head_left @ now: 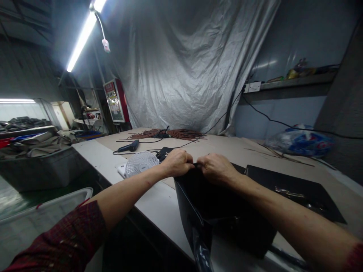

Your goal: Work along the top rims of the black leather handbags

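Observation:
A black open-topped bag or box-like case [190, 211] stands at the near edge of the table in front of me. My left hand [178, 163] is closed on its far rim, thumb and fingers pinched together. Close beside it on the same rim, my right hand [217, 168] is closed too, fingers curled over the edge. The inside of the case is dark, and my right forearm covers part of it. A flat black panel [295, 192] lies just to the right. Clear plastic wrap [201, 251] hangs at the near corner of the case.
A white fan [141, 163] and a dark handheld tool [128, 146] lie to the left on the table. Bundled brown rods [181, 134] lie at the back. A blue-and-red plastic bag [300, 141] sits at the right. A white bin [68, 200] stands by the table's left edge.

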The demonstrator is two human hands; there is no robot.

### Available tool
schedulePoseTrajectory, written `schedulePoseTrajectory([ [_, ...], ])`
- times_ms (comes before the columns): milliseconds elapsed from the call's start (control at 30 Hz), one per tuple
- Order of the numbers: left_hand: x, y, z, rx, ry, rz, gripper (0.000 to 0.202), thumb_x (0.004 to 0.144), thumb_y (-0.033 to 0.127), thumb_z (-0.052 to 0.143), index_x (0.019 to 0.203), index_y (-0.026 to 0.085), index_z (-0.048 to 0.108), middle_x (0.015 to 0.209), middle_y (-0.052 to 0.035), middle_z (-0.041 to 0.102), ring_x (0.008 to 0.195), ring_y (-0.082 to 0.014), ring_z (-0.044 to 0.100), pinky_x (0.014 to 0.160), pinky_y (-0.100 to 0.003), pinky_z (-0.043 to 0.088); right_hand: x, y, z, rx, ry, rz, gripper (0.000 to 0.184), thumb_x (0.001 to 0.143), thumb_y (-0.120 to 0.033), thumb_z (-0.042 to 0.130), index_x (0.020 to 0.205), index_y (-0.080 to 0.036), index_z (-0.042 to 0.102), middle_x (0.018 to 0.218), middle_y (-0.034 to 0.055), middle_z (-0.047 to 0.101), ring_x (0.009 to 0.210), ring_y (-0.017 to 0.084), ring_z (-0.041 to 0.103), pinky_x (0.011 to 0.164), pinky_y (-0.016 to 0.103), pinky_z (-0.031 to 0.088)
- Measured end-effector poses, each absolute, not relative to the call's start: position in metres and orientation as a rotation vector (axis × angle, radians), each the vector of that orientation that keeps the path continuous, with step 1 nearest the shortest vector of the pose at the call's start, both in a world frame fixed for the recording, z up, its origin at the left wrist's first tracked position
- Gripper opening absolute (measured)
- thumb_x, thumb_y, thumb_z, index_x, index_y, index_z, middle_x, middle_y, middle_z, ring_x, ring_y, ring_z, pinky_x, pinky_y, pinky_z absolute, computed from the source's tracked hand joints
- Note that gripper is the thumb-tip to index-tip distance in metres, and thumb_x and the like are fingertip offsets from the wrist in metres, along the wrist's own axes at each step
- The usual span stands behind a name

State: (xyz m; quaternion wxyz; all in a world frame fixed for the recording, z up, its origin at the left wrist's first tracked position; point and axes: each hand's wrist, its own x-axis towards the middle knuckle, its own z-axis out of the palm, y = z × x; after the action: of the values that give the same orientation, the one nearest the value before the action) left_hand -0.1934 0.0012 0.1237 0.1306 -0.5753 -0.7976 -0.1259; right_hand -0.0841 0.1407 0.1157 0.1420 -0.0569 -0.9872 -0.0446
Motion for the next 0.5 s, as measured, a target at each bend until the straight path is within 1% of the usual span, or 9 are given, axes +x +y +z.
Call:
schedulePoseTrajectory([
  [67,-0.188,-0.001,0.126,-1.641,-2.346,-0.389,0.021,0.076,0.034,0.060,0.076,0.019,0.075,0.058,-0.0015,0.062,0.056,-0.0138,0.051,0.055,-0.025,0.032,-0.083,0.139,0.118,-0.135,-2.880,-0.054,0.028,0.084,-0.031,0.043,0.092,-0.024,0.070,0.083,0.0089,0.070,0.074,0.023,0.063,0.058,0.028,0.035],
  [133,-0.176,-0.004,0.135,-1.631,-2.356,-0.409,0.020,0.075,0.034,0.061,0.073,0.019,0.074,0.056,-0.0009,0.060,0.055,-0.0133,0.050,0.054,-0.025,0.032,-0.079,0.140,0.123,-0.030,-2.916,0.080,0.027,0.082,-0.029,0.047,0.097,-0.024,0.069,0.084,0.0070,0.070,0.076,0.022,0.063,0.060,0.027,0.037],
  [233,-0.153,-0.012,0.161,-1.692,-2.316,-0.520,0.020,0.077,0.033,0.061,0.071,0.017,0.072,0.055,-0.0006,0.059,0.054,-0.0124,0.050,0.055,-0.024,0.034,-0.067,0.143,0.136,0.164,-2.882,0.389,0.025,0.079,-0.024,0.050,0.093,-0.021,0.071,0.080,0.0036,0.070,0.076,0.019,0.063,0.065,0.026,0.041],
  [300,-0.142,-0.020,0.183,-1.750,-2.213,-0.820,0.027,0.080,0.039,0.059,0.084,0.016,0.071,0.059,-0.0005,0.061,0.056,-0.0118,0.053,0.056,-0.023,0.038,-0.052,0.148,0.144,0.189,-2.770,0.720,0.024,0.080,-0.028,0.052,0.091,-0.019,0.072,0.078,0.0023,0.070,0.076,0.019,0.064,0.069,0.027,0.045],
  [333,-0.140,-0.025,0.192,-1.745,-2.121,-1.040,0.032,0.081,0.043,0.058,0.093,0.015,0.069,0.064,-0.0009,0.063,0.058,-0.0117,0.056,0.058,-0.022,0.041,-0.043,0.152,0.146,0.159,-2.674,0.926,0.026,0.079,-0.032,0.055,0.095,-0.019,0.071,0.081,0.0024,0.071,0.077,0.020,0.065,0.070,0.029,0.047],
  [400,-0.141,-0.039,0.202,-1.584,-1.846,-1.498,0.041,0.083,0.046,0.056,0.109,0.014,0.062,0.077,-0.0034,0.067,0.067,-0.0124,0.061,0.064,-0.023,0.047,-0.023,0.163,0.149,0.011,-2.398,1.312,0.036,0.074,-0.040,0.062,0.104,-0.020,0.068,0.088,0.0043,0.072,0.078,0.023,0.066,0.069,0.032,0.051],
  [433,-0.143,-0.045,0.201,-1.437,-1.688,-1.674,0.041,0.085,0.044,0.056,0.112,0.014,0.059,0.084,-0.0049,0.068,0.074,-0.0132,0.063,0.069,-0.024,0.049,-0.014,0.169,0.148,-0.062,-2.246,1.436,0.040,0.072,-0.043,0.064,0.106,-0.022,0.067,0.093,0.0052,0.072,0.081,0.025,0.067,0.068,0.035,0.053],
  [500,-0.150,-0.057,0.186,-1.095,-1.420,-1.874,0.035,0.087,0.039,0.054,0.112,0.015,0.057,0.096,-0.0071,0.068,0.087,-0.0149,0.064,0.081,-0.027,0.050,-0.002,0.181,0.147,-0.126,-2.037,1.505,0.041,0.069,-0.046,0.065,0.104,-0.026,0.067,0.098,0.0052,0.072,0.087,0.029,0.067,0.071,0.040,0.055],
])
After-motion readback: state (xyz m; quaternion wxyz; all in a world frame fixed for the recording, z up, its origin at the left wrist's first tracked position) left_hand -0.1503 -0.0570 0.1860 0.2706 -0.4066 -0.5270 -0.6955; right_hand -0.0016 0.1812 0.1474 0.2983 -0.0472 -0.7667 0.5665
